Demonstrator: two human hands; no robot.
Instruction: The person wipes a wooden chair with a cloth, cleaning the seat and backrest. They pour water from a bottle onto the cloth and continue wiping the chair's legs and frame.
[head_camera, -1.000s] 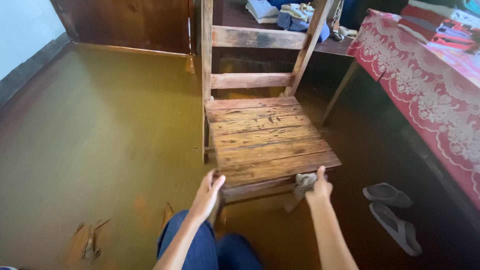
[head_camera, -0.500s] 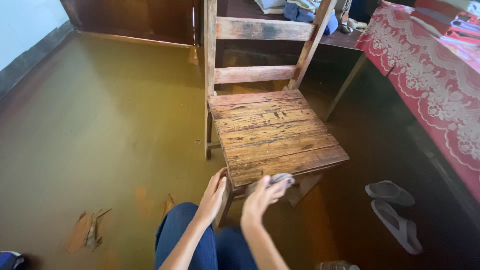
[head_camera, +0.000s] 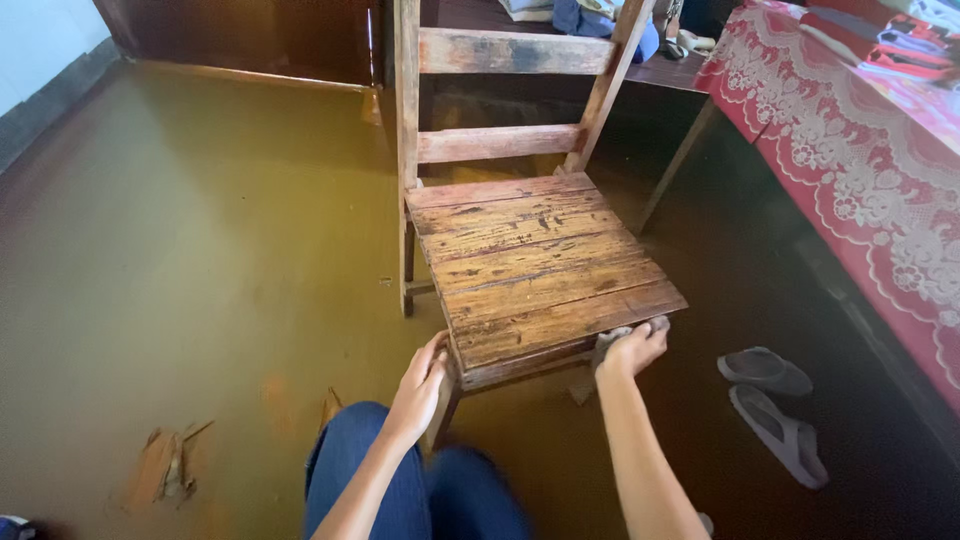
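Gripping chair (head_camera: 540, 270) front edge: left hand (head_camera: 421, 385), right hand (head_camera: 632, 350).

I read this as a room in a home. Worn slatted wooden chair (head_camera: 530, 265) on a glossy olive-painted floor (head_camera: 200, 260), flaking in patches. Counter at right under a red lace-patterned cloth (head_camera: 850, 170). Grey slippers (head_camera: 775, 405) beside it. Folded clothes (head_camera: 590, 15) piled on a dark surface behind.
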